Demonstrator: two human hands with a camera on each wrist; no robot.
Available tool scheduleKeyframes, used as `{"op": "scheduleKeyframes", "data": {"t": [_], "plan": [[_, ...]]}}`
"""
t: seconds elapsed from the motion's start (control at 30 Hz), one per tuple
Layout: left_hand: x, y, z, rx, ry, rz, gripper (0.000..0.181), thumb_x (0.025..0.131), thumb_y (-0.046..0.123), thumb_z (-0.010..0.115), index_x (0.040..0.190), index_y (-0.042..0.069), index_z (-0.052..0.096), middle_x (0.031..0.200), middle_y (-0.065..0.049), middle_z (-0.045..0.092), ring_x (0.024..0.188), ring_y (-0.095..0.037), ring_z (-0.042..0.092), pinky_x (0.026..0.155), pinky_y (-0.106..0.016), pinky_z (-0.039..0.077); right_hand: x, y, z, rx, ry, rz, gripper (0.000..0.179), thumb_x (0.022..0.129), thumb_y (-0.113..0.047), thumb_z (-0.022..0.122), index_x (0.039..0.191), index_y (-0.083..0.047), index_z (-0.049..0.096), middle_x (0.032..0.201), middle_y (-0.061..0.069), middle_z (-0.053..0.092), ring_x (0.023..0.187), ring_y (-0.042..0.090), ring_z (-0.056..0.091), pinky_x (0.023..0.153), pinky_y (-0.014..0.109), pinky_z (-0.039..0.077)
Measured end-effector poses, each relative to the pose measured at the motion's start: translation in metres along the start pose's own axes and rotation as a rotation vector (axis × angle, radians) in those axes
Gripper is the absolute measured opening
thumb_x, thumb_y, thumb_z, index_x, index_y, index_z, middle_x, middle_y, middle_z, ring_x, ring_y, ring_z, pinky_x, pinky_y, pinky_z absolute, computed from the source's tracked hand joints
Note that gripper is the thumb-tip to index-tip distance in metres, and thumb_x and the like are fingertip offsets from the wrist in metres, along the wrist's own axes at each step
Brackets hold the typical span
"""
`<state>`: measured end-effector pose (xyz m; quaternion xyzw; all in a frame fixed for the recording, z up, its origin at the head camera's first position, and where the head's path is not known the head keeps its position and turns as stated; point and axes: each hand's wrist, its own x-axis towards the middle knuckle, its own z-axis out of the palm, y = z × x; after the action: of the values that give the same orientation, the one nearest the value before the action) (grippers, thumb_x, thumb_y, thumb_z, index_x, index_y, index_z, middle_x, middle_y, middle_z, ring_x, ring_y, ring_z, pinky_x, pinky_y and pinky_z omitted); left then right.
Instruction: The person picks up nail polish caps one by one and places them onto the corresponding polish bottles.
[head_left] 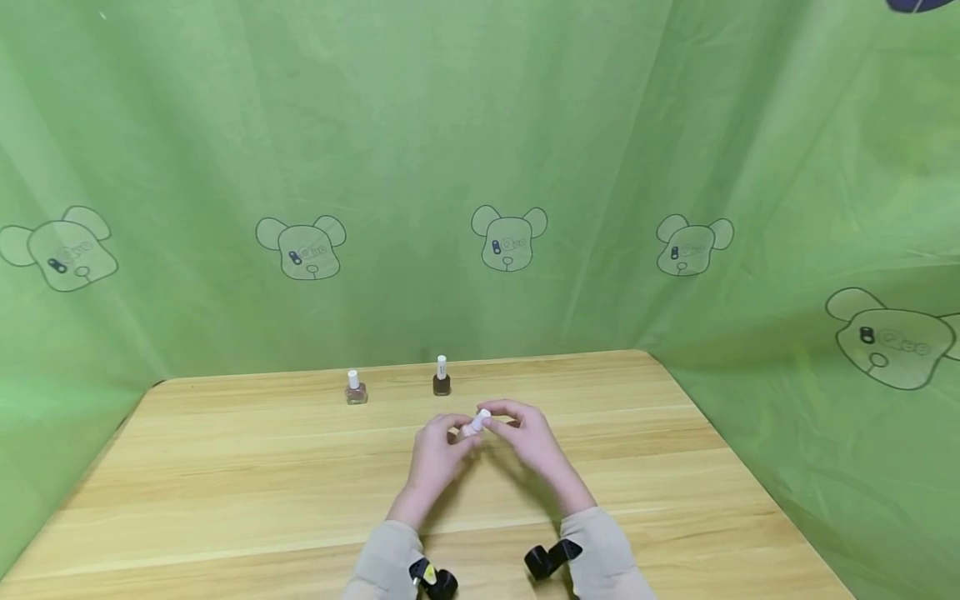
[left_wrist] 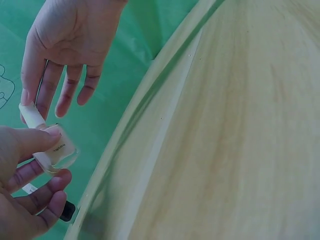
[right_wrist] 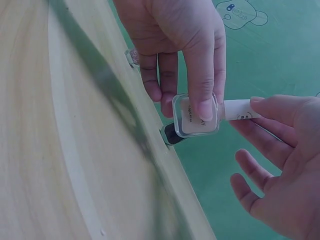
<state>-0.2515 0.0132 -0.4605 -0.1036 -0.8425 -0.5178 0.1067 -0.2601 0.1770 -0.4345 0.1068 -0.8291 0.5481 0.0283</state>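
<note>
Between my two hands is a small clear nail polish bottle (right_wrist: 186,114) with pale pinkish polish and a white cap (right_wrist: 238,110). My left hand (head_left: 437,454) pinches the glass body between thumb and fingers. The thumb and forefinger of my right hand (head_left: 534,437) grip the cap, which is seated on the neck; its other fingers hang loose. In the head view the bottle tilts, cap toward the upper right, over the middle of the table. Printed lettering shows on the glass in both wrist views.
Toward the back of the wooden table (head_left: 262,467) stand a dark nail polish bottle (head_left: 441,384) and, left of it, a mauve-brown one (head_left: 356,392), both white-capped and upright. A green curtain (head_left: 420,125) with bear-head prints hangs behind and along the sides.
</note>
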Motion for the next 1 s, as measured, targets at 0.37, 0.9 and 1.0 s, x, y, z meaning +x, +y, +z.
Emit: {"op": "scheduleKeyframes", "data": {"t": [0.37, 0.9, 1.0], "plan": [[-0.0007, 0.0029, 0.0008, 0.002, 0.055, 0.043, 0.028, 0.080, 0.016, 0.078, 0.105, 0.007, 0.070, 0.101, -0.008, 0.070, 0.078, -0.012, 0.060, 0.068, -0.018, 0.051, 0.0019, -0.0014, 0.0004, -0.009, 0.098, 0.014, 0.021, 0.087, -0.018, 0.071, 0.107, -0.011, 0.072, 0.108, 0.007, 0.073, 0.104, 0.020, 0.062, 0.090, 0.033, 0.047], [-0.0021, 0.0041, 0.0036, 0.023, 0.126, 0.161, 0.026, 0.078, 0.015, 0.079, 0.100, 0.008, 0.068, 0.099, -0.006, 0.070, 0.076, -0.014, 0.063, 0.069, -0.021, 0.053, 0.0031, -0.0009, 0.0017, -0.037, 0.228, -0.034, 0.017, 0.081, -0.023, 0.079, 0.089, -0.010, 0.070, 0.094, 0.005, 0.072, 0.092, 0.016, 0.060, 0.087, 0.033, 0.046], [-0.0025, 0.0049, 0.0037, 0.020, 0.119, 0.158, 0.026, 0.078, 0.015, 0.079, 0.100, 0.009, 0.067, 0.098, -0.006, 0.070, 0.076, -0.014, 0.062, 0.070, -0.025, 0.055, 0.0026, -0.0021, 0.0019, -0.035, 0.245, -0.044, 0.017, 0.080, -0.022, 0.080, 0.084, -0.010, 0.069, 0.090, 0.006, 0.071, 0.090, 0.016, 0.060, 0.086, 0.033, 0.045]]}}
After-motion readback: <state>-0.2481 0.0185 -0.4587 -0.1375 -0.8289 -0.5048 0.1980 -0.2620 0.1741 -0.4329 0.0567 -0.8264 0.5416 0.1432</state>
